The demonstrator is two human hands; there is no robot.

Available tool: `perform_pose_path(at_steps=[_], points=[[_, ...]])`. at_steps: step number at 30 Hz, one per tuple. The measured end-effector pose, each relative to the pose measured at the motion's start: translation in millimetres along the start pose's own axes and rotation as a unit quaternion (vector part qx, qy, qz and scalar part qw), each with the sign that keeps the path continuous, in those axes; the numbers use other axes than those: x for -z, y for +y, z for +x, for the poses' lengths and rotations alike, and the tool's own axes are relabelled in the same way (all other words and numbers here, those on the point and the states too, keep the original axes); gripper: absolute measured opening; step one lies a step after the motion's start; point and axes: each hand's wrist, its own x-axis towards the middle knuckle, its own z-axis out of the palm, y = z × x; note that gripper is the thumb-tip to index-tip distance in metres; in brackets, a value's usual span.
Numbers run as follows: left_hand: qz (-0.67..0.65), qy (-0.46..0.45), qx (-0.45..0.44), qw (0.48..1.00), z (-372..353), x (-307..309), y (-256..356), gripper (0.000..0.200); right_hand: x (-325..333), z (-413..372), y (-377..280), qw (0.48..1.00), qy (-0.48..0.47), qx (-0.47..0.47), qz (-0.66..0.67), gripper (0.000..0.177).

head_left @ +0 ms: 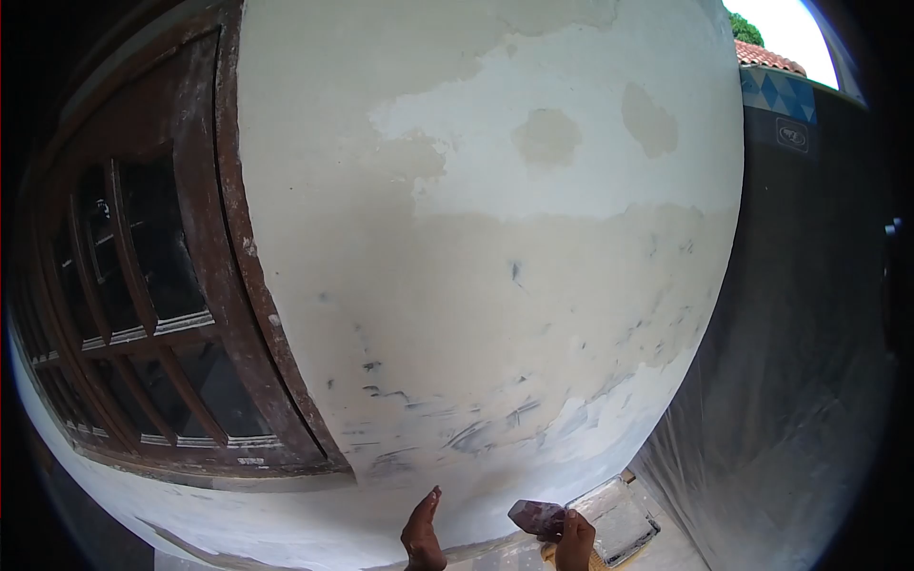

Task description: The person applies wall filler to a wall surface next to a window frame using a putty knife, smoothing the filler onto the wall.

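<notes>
The wall (495,247) looks matt and chalky, smooth over broad areas, with patchy pale coats and dark scuffs low down. The window frame (198,190) is brown wood, worn and flecked with white; its panes (162,238) are dark, glossy glass. Wrinkled, translucent plastic sheeting (705,457) has a faint sheen. The tray (609,514) is whitish and smeared. The reddish-brown piece (539,517) appears dull and whitish-dusted, its material unclear.

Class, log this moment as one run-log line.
left hand: open, nothing seen in it | right hand: holds dark tool | tray: beyond right hand | wall: patchy, dark-smudged
</notes>
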Motion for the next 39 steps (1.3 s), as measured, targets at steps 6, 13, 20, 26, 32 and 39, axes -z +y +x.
perform_pose_path(at_steps=[6, 13, 20, 26, 32, 39], points=[[0.042, -0.099, 0.154, 0.982, -70.3, -43.5, -47.6, 0.092, 29.3, 7.6, -18.2, 0.993, 0.075, -0.084, -0.029, 0.046], [0.04, -0.08, 0.253, 0.963, -106.0, -114.8, -132.9, 0.088, 130.5, 66.3, -14.0, 0.985, 0.076, -0.123, -0.095, 0.045], [0.08, -0.069, 0.394, 0.913, -182.4, -172.9, -200.9, 0.089, 269.7, 107.0, 3.8, 0.953, 0.129, -0.158, -0.226, 0.045], [0.11, -0.091, 0.557, 0.818, -261.1, -200.4, -265.3, 0.086, 404.6, 125.0, 100.6, 0.93, 0.223, -0.22, -0.191, 0.034], [0.106, -0.096, 0.683, 0.716, -345.7, -213.0, -346.9, 0.084, 457.5, 126.2, 180.4, 0.875, 0.156, -0.295, -0.35, 0.025], [0.167, -0.161, 0.674, 0.702, -366.9, -229.3, -422.5, 0.084, 437.3, 140.9, 220.0, 0.874, 0.075, -0.226, -0.424, 0.025]])
